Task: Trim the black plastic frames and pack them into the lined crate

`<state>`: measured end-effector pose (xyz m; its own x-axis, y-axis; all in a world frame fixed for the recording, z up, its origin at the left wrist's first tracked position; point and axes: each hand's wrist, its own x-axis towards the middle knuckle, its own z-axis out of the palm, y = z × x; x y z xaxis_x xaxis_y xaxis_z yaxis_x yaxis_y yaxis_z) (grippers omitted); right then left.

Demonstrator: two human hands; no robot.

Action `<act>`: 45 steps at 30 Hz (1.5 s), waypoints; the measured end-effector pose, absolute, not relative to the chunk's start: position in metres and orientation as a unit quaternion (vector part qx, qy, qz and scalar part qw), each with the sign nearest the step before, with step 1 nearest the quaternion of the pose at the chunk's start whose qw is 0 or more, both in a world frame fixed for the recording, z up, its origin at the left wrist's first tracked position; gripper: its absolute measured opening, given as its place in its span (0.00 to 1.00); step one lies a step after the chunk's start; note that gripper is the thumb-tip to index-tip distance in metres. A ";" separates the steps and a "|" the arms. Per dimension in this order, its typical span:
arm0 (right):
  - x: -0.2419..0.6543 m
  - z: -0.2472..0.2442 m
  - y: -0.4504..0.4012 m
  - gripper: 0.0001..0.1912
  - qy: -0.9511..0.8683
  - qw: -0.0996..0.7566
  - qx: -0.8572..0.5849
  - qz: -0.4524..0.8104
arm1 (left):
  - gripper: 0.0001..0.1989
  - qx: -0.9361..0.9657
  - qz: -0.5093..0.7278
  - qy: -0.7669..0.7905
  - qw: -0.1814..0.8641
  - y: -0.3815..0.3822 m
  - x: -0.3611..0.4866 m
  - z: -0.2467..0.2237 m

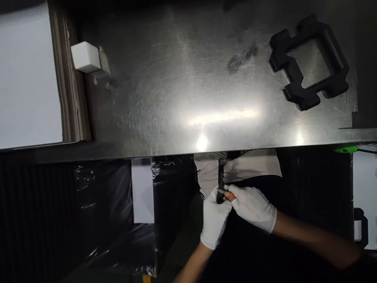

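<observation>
My left hand (216, 218), in a white glove, is closed around the lower end of a narrow black foam piece (221, 173). The piece stands upright in the picture, seen edge-on, in front of the table's near edge. My right hand (253, 208) meets it from the right, gloved too but with the thumb bare. Between that thumb and the fingers is a small thin blade (221, 191), its pointed tip lying across the black piece. Most of the blade is hidden by my fingers. Both hands are below the tabletop level, close to my body.
A scratched metal table (165, 78) spans the upper view. On it lie a black foam frame (319, 84) at right, a stack of white-topped sheets (28, 78) at left and a white block (86, 57). A green-handled tool (346, 149) and another black frame (364, 228) are at the right.
</observation>
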<state>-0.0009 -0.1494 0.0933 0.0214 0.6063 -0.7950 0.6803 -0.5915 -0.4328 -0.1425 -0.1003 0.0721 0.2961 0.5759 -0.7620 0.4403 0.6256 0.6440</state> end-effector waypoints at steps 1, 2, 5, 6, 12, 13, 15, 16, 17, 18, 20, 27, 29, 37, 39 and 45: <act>-0.002 0.093 -0.149 0.19 0.451 0.039 0.713 -0.536 | 0.08 0.426 0.052 0.592 0.682 -0.101 -0.142 0.071; -0.003 0.093 -0.148 0.19 0.449 0.043 0.713 -0.537 | 0.08 0.424 0.057 0.594 0.681 -0.101 -0.142 0.070; -0.004 0.092 -0.146 0.19 0.439 0.044 0.718 -0.539 | 0.08 0.422 0.077 0.601 0.675 -0.104 -0.140 0.068; -0.003 0.092 -0.145 0.19 0.435 0.040 0.719 -0.540 | 0.08 0.422 0.081 0.604 0.672 -0.104 -0.140 0.068; 0.014 0.096 -0.152 0.14 0.476 -0.009 0.687 -0.549 | 0.11 0.427 0.040 0.593 0.682 -0.092 -0.149 0.074; 0.017 0.097 -0.152 0.14 0.481 -0.023 0.698 -0.531 | 0.13 0.436 0.029 0.585 0.684 -0.084 -0.153 0.074; 0.022 0.100 -0.148 0.12 0.497 -0.054 0.731 -0.465 | 0.14 0.463 -0.007 0.559 0.688 -0.067 -0.164 0.075; 0.024 0.101 -0.143 0.11 0.514 -0.065 0.741 -0.427 | 0.14 0.479 -0.031 0.539 0.692 -0.056 -0.171 0.075; 0.025 0.101 -0.136 0.11 0.541 -0.068 0.740 -0.393 | 0.14 0.494 -0.060 0.511 0.701 -0.046 -0.177 0.074; 0.027 0.101 -0.128 0.12 0.574 -0.065 0.727 -0.371 | 0.15 0.507 -0.089 0.478 0.712 -0.036 -0.184 0.074; 0.028 0.100 -0.110 0.14 0.636 -0.033 0.677 -0.370 | 0.18 0.514 -0.136 0.419 0.737 -0.017 -0.196 0.071; 0.023 0.087 -0.076 0.09 0.646 0.047 0.643 -0.409 | 0.25 0.631 0.059 0.590 0.500 0.003 -0.235 0.052; 0.019 0.084 -0.073 0.10 0.603 0.028 0.678 -0.419 | 0.21 0.668 0.115 0.661 0.322 -0.011 -0.241 0.050; -0.019 0.081 -0.082 0.11 0.506 -0.065 0.707 -0.489 | 0.35 0.310 0.186 0.660 0.659 -0.064 -0.193 0.051; -0.022 0.084 -0.093 0.13 0.503 -0.102 0.676 -0.528 | 0.30 0.229 0.237 0.643 0.691 -0.061 -0.181 0.049; 0.010 0.091 -0.135 0.11 0.481 -0.174 0.694 -0.506 | 0.19 0.425 0.074 0.643 0.633 -0.072 -0.178 0.050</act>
<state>0.0102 -0.1348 0.0912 0.0247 0.8440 -0.5358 0.4927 -0.4766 -0.7280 -0.1779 -0.0725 0.0498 0.1632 0.6402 -0.7507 0.4524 0.6277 0.6336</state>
